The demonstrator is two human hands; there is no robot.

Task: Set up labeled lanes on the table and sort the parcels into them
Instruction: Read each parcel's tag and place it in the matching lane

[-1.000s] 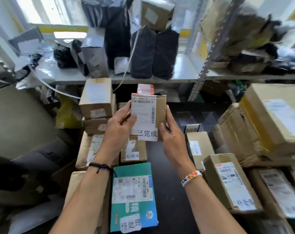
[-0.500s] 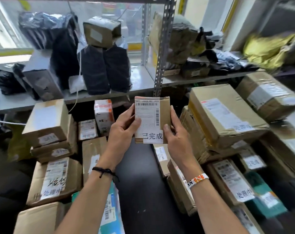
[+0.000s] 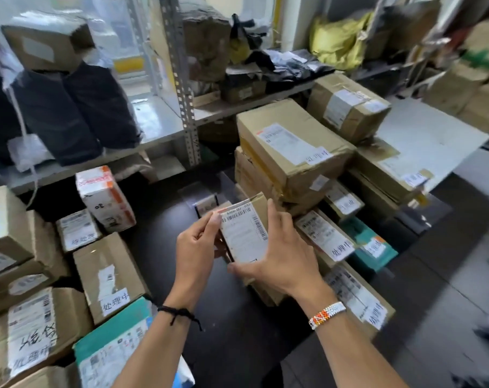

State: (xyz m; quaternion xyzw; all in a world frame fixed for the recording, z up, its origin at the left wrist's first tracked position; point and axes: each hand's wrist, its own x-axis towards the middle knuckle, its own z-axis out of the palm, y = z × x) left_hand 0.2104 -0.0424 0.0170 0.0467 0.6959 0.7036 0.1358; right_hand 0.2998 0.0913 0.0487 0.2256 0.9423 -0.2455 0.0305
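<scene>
I hold a small brown parcel (image 3: 244,229) with a white shipping label over the dark table (image 3: 232,331). My left hand (image 3: 197,247) grips its left edge and my right hand (image 3: 279,254) wraps its right side and lower end, hiding the handwritten tag there. The parcel is tilted and hangs low, just left of a row of labeled cardboard boxes (image 3: 324,236) on the right. A second group of labeled boxes (image 3: 109,273) lies on the left side of the table.
A tall stack of large cartons (image 3: 291,152) rises at the right back. A white and orange box (image 3: 106,198) stands at the left back. A metal shelf (image 3: 153,127) behind carries black bags and more parcels. A teal parcel (image 3: 111,345) lies at the near left.
The view has swung right and down. Both hands have lowered the small parcel toward the right-hand row, and my right hand now covers its lower tag.
</scene>
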